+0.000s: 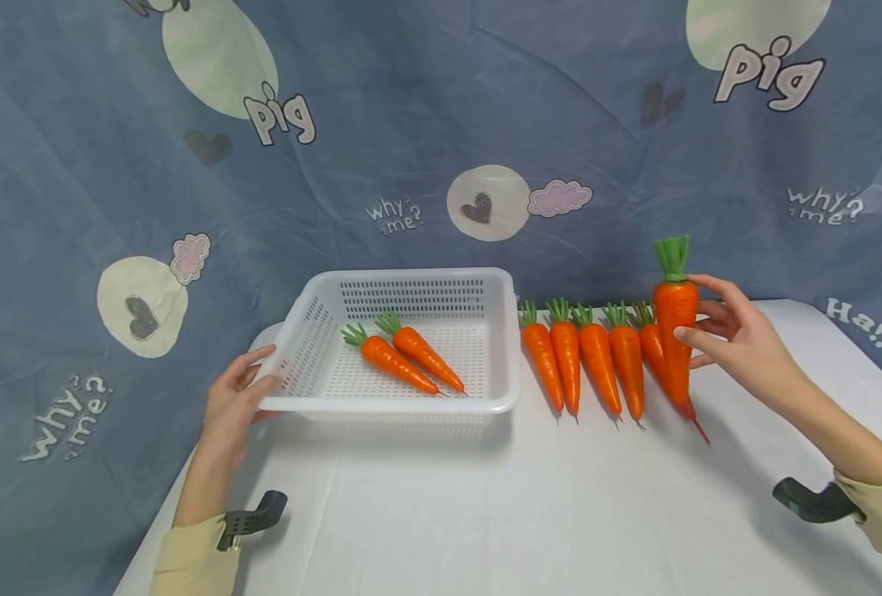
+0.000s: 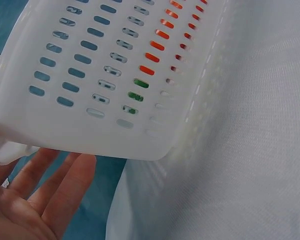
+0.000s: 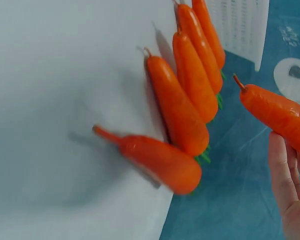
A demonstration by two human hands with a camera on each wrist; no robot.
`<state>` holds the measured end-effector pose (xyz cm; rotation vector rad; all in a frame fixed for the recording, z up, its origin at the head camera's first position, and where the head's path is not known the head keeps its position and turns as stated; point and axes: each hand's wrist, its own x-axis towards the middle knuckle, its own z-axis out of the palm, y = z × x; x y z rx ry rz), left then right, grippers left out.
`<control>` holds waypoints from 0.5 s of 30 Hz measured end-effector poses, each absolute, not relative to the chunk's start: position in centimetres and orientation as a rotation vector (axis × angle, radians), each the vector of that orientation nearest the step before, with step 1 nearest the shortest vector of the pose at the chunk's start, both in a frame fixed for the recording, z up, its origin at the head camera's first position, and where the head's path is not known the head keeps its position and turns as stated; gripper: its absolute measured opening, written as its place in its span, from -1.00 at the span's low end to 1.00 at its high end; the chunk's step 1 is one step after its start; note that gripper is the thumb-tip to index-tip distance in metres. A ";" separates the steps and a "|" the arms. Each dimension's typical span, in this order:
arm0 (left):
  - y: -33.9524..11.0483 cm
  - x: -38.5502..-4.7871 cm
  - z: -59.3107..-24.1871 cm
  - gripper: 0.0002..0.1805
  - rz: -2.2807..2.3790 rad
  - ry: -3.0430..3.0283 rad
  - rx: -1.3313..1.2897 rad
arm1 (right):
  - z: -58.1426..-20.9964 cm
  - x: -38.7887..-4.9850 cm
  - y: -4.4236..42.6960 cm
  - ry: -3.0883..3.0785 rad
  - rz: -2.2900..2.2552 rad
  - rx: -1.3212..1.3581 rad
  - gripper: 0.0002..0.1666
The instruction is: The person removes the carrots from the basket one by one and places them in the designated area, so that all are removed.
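A white plastic basket holds two orange carrots with green tops, lying slantwise side by side. At its left end my left hand grips the rim, thumb and fingers around the edge; the left wrist view has these fingers under the basket's rim. My right hand pinches a carrot between thumb and fingers, top up and tip down, above the right end of the carrot row. That carrot also shows in the right wrist view, with my right hand against it.
Right of the basket, several carrots lie in a row on the white table, tops toward the back. The rightmost one is partly hidden by the held carrot. Behind the table hangs a blue printed cloth.
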<state>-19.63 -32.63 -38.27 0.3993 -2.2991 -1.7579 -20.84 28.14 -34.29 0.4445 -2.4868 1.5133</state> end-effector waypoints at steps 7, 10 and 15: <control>-32.6 -19.7 -38.4 -0.44 -1.740 -2.297 0.399 | -34.7 -21.1 29.4 -2.526 1.528 0.387 -0.31; -32.6 -19.7 -38.4 -0.44 -1.726 -2.300 0.403 | -34.9 -21.1 29.9 -2.546 1.509 0.375 -0.31; -32.9 -19.9 -38.9 -0.45 -1.746 -2.263 0.372 | -35.1 -21.3 30.8 -2.569 1.483 0.335 -0.29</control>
